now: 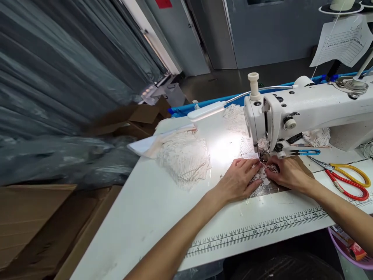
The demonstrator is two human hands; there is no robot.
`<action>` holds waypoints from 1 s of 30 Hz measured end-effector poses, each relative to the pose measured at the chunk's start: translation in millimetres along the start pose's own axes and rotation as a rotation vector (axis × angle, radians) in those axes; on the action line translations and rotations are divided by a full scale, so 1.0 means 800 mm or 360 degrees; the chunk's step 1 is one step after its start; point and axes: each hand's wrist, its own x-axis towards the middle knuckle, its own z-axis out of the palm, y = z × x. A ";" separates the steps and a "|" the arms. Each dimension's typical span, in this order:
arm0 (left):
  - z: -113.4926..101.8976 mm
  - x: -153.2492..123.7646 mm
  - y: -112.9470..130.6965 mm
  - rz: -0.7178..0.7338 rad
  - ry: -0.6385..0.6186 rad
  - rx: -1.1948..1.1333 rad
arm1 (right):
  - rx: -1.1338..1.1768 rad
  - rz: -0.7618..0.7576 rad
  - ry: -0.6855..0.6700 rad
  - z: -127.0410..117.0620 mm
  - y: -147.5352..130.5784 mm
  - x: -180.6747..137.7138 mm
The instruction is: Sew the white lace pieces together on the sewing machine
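Observation:
Under the needle area of a white sewing machine [262, 116] lies a piece of pale lace fabric [261, 186]. My left hand [239, 179] rests flat on its left side, fingers apart, with the fingertips close to the presser foot. On the other side, my right hand [287, 171] is closed, its thumb and fingers pinching an edge of the lace just right of the foot. The hands partly cover the fabric, and the needle tip is hidden. A stack of lace pieces [185, 157] sits on the table to the left of my hands.
Scissors [349, 173] with red and yellow handles and blue thread snips [305, 152] lie right of my right hand. A lamp [206, 111] lights the white table [140, 217], whose front edge carries a ruler strip [256, 232]. Cardboard boxes [37, 225] stand at left.

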 end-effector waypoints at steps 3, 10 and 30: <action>0.003 -0.006 -0.004 0.0012 0.0023 0.0039 | -0.0062 -0.0148 0.0056 0.006 0.002 -0.005; 0.013 -0.001 0.007 0.0117 0.0563 0.0002 | 0.0009 -0.0381 0.0151 0.017 0.002 -0.012; 0.004 0.002 -0.027 -0.0278 0.0190 0.0018 | 0.0621 0.0102 0.0383 0.018 0.034 0.010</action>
